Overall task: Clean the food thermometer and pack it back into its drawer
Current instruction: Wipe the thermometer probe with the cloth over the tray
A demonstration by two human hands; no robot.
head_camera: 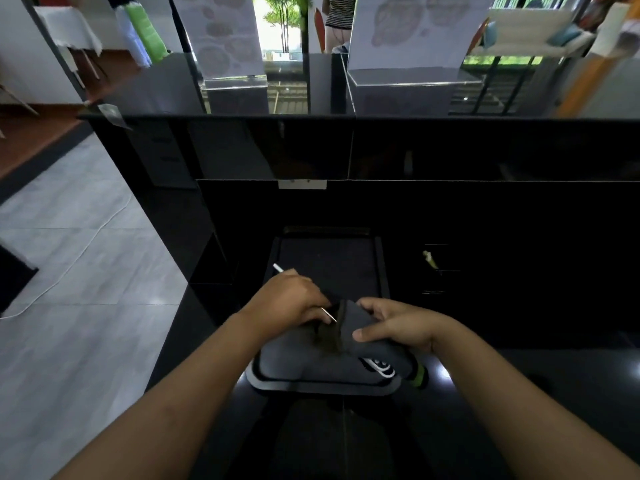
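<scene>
My left hand (289,301) is closed around the food thermometer (278,268). Its white end sticks out past my knuckles toward the upper left, and its thin metal probe shows below my fingers. My right hand (394,323) grips a dark grey cloth (349,344) with a white logo and a green edge. The probe tip touches a fold of that cloth between my two hands. Both hands hover over a black tray (322,384) on the black counter, and the cloth drapes onto the tray.
A black raised ledge (381,150) runs across behind the counter, with clear stands holding paper sheets above it. A small pale object (429,259) lies on the counter to the right of the tray. Grey tiled floor (69,271) lies to the left.
</scene>
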